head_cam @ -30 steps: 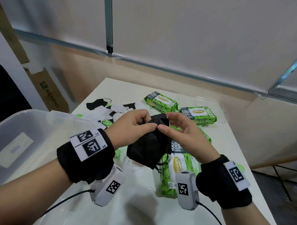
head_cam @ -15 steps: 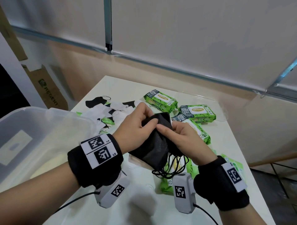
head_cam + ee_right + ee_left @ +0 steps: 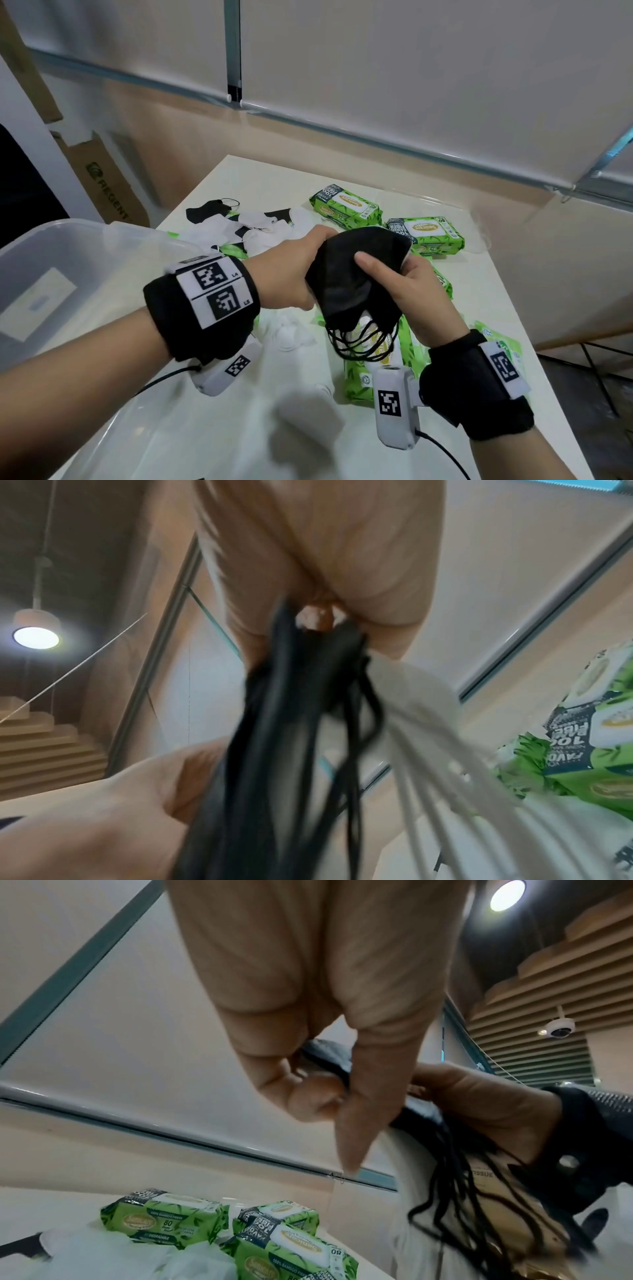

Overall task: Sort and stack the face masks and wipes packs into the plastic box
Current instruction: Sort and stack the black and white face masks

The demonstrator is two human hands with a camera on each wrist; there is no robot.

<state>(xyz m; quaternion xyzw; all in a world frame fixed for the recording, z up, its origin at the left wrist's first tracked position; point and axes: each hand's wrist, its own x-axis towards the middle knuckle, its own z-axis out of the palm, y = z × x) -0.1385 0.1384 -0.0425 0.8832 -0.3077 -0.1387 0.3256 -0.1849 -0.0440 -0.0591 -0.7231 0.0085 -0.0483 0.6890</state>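
A bundle of black face masks [image 3: 356,270] hangs above the table between both hands, ear loops [image 3: 363,342] dangling below. My left hand [image 3: 291,270] grips its left edge; my right hand [image 3: 404,291] holds the right side, thumb across the front. In the right wrist view the black masks [image 3: 291,723] hang with white ones [image 3: 428,737] beside them. The left wrist view shows my left hand [image 3: 329,1085] pinching the dark edge [image 3: 329,1053]. The clear plastic box [image 3: 85,274] stands at my left. Green wipes packs [image 3: 346,209] [image 3: 424,233] lie further back; another pack [image 3: 376,363] lies under the masks.
Loose white and black masks [image 3: 246,226] lie in a heap on the white table [image 3: 479,298] beside the box. A cardboard carton [image 3: 102,185] leans against the wall at far left. The table's right edge drops off near a metal chair frame [image 3: 599,370].
Both hands have lifted and turned the black mask bundle so it lies wider and flatter between them. The right thumb now presses across its front, and the ear loops hang free below.
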